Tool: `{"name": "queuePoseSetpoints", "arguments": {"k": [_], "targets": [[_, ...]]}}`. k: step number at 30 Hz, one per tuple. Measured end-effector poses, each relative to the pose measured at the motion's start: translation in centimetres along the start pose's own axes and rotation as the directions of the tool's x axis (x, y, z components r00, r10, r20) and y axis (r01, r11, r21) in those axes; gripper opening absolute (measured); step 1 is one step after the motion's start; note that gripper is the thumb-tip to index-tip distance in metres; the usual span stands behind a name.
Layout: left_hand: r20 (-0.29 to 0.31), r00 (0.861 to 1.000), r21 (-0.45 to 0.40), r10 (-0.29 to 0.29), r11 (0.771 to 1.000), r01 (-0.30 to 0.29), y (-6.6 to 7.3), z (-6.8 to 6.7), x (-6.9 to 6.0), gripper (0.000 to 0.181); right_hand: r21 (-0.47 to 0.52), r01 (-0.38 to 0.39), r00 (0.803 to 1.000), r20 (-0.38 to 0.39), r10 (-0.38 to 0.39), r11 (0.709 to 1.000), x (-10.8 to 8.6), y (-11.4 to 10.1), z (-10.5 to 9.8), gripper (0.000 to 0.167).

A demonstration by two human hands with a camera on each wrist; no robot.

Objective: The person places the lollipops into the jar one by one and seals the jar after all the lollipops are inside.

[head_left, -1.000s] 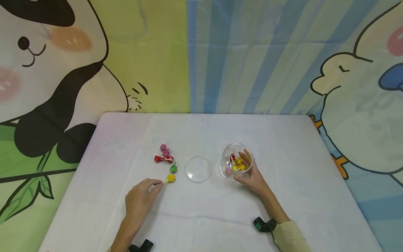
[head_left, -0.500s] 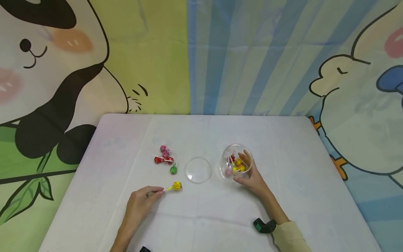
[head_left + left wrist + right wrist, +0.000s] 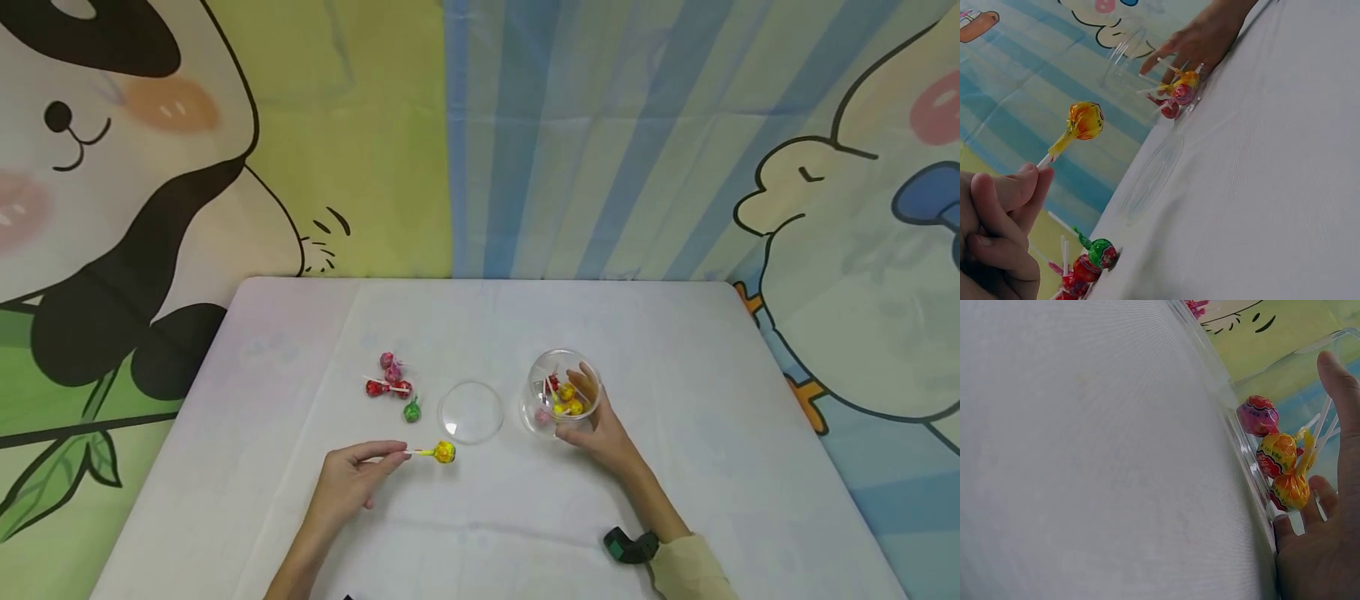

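My left hand (image 3: 351,482) pinches the white stick of a yellow lollipop (image 3: 444,452) between thumb and fingers. In the left wrist view that lollipop (image 3: 1085,120) is held up off the table, its wrapped head pointing away from the hand. My right hand (image 3: 600,421) curls round the right side of a clear jar (image 3: 540,375) standing on the table. Inside the jar lie several lollipops, among them yellow ones (image 3: 567,407), a red one (image 3: 552,383) and a pink one (image 3: 1258,416). Between the hands lies a round clear lid (image 3: 471,413).
Left of the lid, a green lollipop (image 3: 412,411) lies near red lollipops (image 3: 374,388) and pink lollipops (image 3: 393,372). All rest on a white-covered table (image 3: 675,350). A cartoon-printed backdrop (image 3: 390,125) rises behind its far edge.
My left hand has lifted the yellow lollipop from beside the green one and carried it right, toward the lid. The right hand has stayed on the jar.
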State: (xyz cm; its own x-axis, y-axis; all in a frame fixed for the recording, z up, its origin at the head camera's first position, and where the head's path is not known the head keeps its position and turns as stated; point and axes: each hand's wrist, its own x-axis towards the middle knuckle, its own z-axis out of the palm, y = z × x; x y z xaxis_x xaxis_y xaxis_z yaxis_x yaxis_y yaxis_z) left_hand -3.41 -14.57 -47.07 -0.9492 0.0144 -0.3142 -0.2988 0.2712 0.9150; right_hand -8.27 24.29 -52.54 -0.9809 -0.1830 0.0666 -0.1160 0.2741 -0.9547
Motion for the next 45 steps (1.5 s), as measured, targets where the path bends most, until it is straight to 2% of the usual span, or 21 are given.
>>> {"name": "queuePoseSetpoints", "arguments": {"k": [7,11,14,18,24,29,33,40,45], "targets": [[-0.008,0.999,-0.029,0.038,0.999,-0.038,0.7,0.8,0.2,0.037,0.019,0.017,1.0,0.012,-0.017,1.0,0.1,-0.1,0.2,0.102],[0.032,0.996,-0.038,0.08,0.996,-0.079,1.5,1.4,0.9,0.031,0.019,0.022,1.0,0.008,-0.022,1.0,0.1,-0.2,0.2,0.101],[0.083,0.989,-0.044,0.125,0.992,-0.122,2.1,2.0,1.5,0.028,0.016,0.013,1.0,0.004,-0.013,1.0,0.1,-0.2,0.1,0.101],[0.128,0.981,-0.072,0.145,0.988,-0.137,2.8,2.7,1.9,0.032,0.014,0.004,1.0,0.009,-0.004,1.0,-0.1,-0.1,0.1,0.102],[0.144,0.975,-0.129,0.171,0.98,-0.153,3.7,3.5,2.6,0.035,0.005,-0.012,1.0,0.005,0.012,1.0,-0.1,-0.3,0.1,0.101],[0.159,0.965,-0.136,0.208,0.973,-0.188,4.3,4.4,3.4,0.029,0.001,-0.028,0.999,0.015,0.028,1.0,-0.2,-1.7,0.1,0.1],[0.184,0.953,-0.155,0.242,0.964,-0.215,5.4,5.4,4.0,0.027,-0.008,-0.033,0.999,0.019,0.033,0.999,-0.5,-3.3,0.2,0.098],[0.219,0.929,-0.157,0.299,0.95,-0.269,8.2,7.9,4.8,0.024,-0.016,-0.014,1.0,0.007,0.014,1.0,-0.2,-1.3,0.1,0.1],[0.231,0.895,-0.149,0.381,0.923,-0.355,9.3,9.4,5.4,0.023,-0.012,-0.028,1.0,-0.001,0.028,1.0,-0.1,-0.6,0.1,0.102]]}}
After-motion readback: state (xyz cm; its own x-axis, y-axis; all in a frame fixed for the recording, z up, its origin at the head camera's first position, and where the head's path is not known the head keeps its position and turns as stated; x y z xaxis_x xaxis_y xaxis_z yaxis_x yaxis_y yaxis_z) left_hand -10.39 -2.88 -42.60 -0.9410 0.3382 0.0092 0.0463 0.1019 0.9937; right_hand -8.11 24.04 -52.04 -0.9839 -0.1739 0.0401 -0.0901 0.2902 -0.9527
